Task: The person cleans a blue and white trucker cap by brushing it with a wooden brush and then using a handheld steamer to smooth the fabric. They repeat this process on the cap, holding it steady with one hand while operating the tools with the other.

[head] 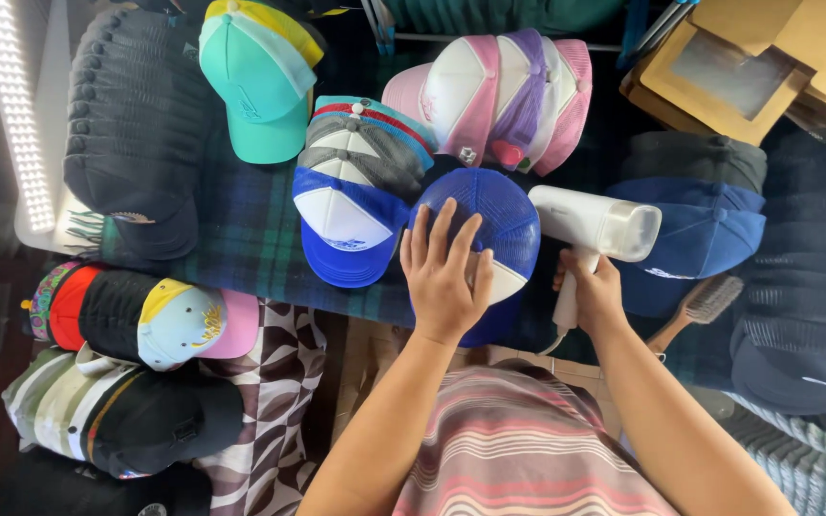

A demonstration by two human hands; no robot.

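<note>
On the plaid table (241, 239), the blue cap (499, 220) lies beside a blue-and-white cap stack (346, 225). Left hand (444, 272) rests flat, fingers spread, on the cap. Right hand (593, 291), just beside the cap, grips a white steamer (597, 225).

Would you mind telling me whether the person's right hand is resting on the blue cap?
No, the right hand grips the handle of the white steamer, while the left hand lies on the blue cap.

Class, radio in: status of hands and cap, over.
Left hand flat on blue mesh cap. Right hand grips white steamer. Cap stacks crowd close; wooden brush lies right.
</note>
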